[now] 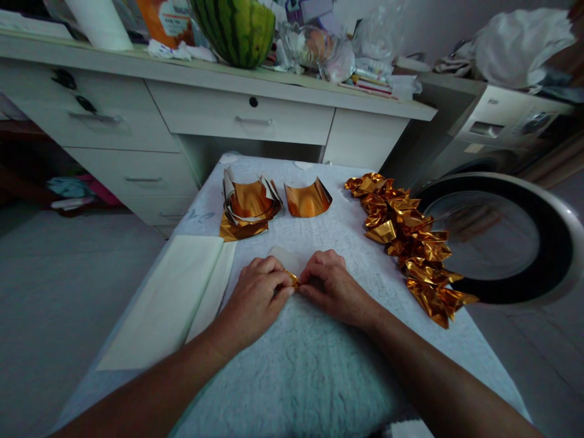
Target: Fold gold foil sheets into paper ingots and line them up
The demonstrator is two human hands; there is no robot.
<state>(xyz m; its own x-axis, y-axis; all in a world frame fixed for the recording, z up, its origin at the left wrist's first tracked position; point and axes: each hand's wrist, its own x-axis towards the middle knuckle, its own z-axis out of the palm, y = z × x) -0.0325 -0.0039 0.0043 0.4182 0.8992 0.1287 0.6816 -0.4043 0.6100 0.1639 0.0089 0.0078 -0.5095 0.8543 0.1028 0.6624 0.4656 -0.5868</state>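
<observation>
Bare forearms reach up from the bottom corners of the view, the left forearm [182,380] and the right forearm [438,371] converging over the middle of the cloth-covered tabletop [296,371]. At their ends the left hand [259,295] and right hand [336,289] almost meet, knuckles up. Fingers of both are clamped on a small gold foil piece [292,279], the left at one side and the right at the other; it is narrow where it shows, mostly hidden by the fingertips. Just beyond them, a pale scrap [281,254] lies flat, partly covered by the hands.

Toward the far edge of the tabletop sits a stack of curved gold sheets [252,199], pale on their undersides, with a single gold sheet [308,201] near it on the right, apart and curling up at its corners. Crumpled gold foil pieces [401,228] run in a long heap along the right edge, from near the far right corner toward the viewer. White paper sheets [164,298] lie along the left edge, overlapping one another.

Beyond the far edge stands a white drawer unit [292,109], bearing a cut watermelon [237,30], a white roll [104,24], an orange packet [166,21] and clear plastic bags [319,48]. To the right is a washing machine [497,125], its round door [493,237] open beside the tabletop.
</observation>
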